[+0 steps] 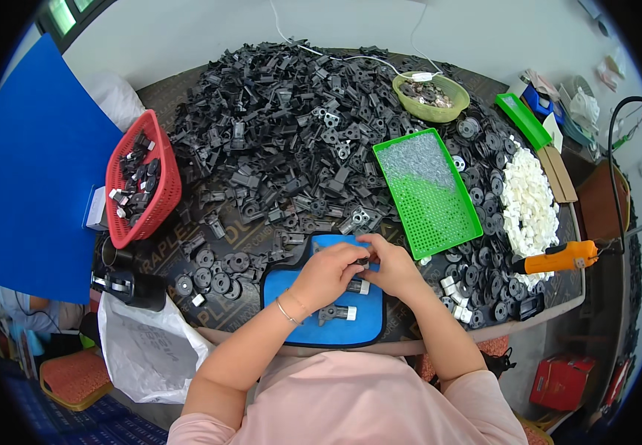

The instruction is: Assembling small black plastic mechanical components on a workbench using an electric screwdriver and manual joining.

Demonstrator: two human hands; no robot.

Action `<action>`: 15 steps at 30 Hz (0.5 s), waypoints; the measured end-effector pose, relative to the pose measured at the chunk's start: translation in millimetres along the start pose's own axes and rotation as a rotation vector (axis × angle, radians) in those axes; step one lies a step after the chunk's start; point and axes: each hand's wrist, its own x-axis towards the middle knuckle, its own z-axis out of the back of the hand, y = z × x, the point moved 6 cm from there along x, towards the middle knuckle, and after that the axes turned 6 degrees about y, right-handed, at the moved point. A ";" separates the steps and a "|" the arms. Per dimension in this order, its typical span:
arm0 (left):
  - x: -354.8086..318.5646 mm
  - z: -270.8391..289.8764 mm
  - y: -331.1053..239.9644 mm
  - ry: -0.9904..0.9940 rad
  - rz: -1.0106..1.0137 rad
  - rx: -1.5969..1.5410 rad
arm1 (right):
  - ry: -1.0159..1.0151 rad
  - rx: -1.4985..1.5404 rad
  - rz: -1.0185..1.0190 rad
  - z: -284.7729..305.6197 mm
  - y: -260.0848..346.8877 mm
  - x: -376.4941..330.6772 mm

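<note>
My left hand (327, 276) and my right hand (394, 270) meet above a blue mat with a black edge (306, 331). Between their fingertips is a small black plastic part (363, 262), mostly covered by the fingers; both hands are closed on it. Under my hands on the mat, one black part with a white block (359, 286) lies partly hidden. Closer to me rests another black plastic piece with a white end (338, 314). Black plastic wheels (221, 282) lie left of the mat, with a loose white block (198, 300) near them.
A large heap of black plastic parts (276, 126) fills the back. A red basket (165, 174) stands left, beside a tape dispenser (129, 288). Rightward are a green tray of screws (440, 215), a yellow bowl (432, 113), white pieces (525, 200) and an orange electric screwdriver (558, 259).
</note>
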 end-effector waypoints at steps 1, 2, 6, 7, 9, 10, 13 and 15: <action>1.6 -1.2 -1.7 0.013 -0.052 0.077 | 0.011 0.001 -0.013 0.5 0.6 -0.3; 3.4 -3.1 -3.9 0.028 -0.105 0.153 | 0.010 0.002 -0.016 0.6 -0.2 -0.6; 9.1 -11.0 -5.1 0.136 -0.065 0.188 | -0.001 -0.010 -0.007 -0.2 -4.9 -0.8; 9.6 -14.9 -8.7 0.169 -0.042 0.266 | -0.017 -0.029 0.015 0.2 -4.9 -0.9; 9.3 -23.1 -15.5 0.192 -0.014 0.350 | -0.004 -0.011 0.006 0.6 -3.3 -0.5; 6.6 -29.4 -21.4 0.160 -0.026 0.435 | 0.006 0.004 -0.005 0.3 -3.3 -0.5; 12.0 -31.8 -23.9 0.114 -0.025 0.519 | -0.016 0.061 -0.043 1.6 -9.5 -1.5; 17.8 -31.3 -17.2 0.216 0.066 0.487 | -0.005 0.070 -0.041 3.9 -5.6 -2.1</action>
